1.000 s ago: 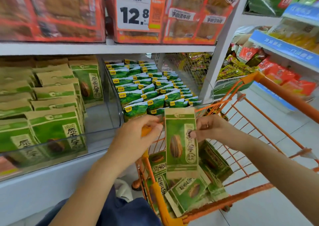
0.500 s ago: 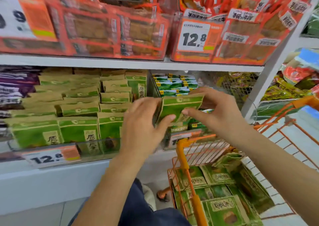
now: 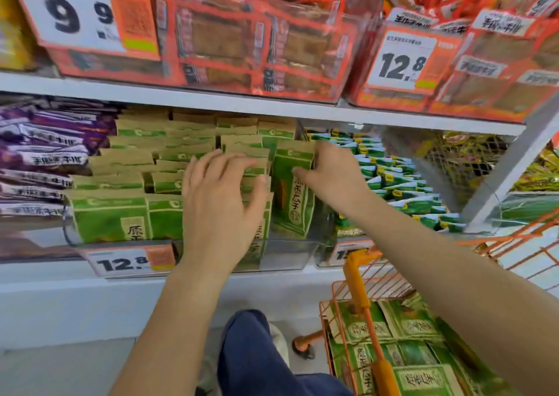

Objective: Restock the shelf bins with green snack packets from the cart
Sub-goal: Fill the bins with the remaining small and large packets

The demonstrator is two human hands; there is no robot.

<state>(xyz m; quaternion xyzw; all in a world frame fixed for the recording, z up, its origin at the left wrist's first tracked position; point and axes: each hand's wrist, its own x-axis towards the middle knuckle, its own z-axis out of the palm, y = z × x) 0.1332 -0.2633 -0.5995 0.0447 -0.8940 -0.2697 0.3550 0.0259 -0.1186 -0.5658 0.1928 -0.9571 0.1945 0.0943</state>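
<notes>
Green snack packet point(image 3: 292, 190) has moved from cart point(image 3: 361, 277) into the bin point(image 3: 290, 253); your right hand point(image 3: 332, 174) still pinches it, left hand point(image 3: 220, 196) released, steadying neighbours.

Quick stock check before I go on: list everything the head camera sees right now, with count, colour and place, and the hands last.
green packet: one, green and tan, upright at the right end of the clear bin, right hand on it
shelved green packets: many, green and tan, in rows in the clear bin
clear bin: one, transparent, middle shelf
purple packets: several, left of the bin
small green packets: many, green with yellow tags, right of the bin
red packs: many, upper shelf
price tags: three readable, white on orange; a fourth partly hidden
cart: one, orange, lower right
cart packets: several, green, lying in the cart
left hand: fingers spread over the packet rows
right hand: grips the green packet
</notes>
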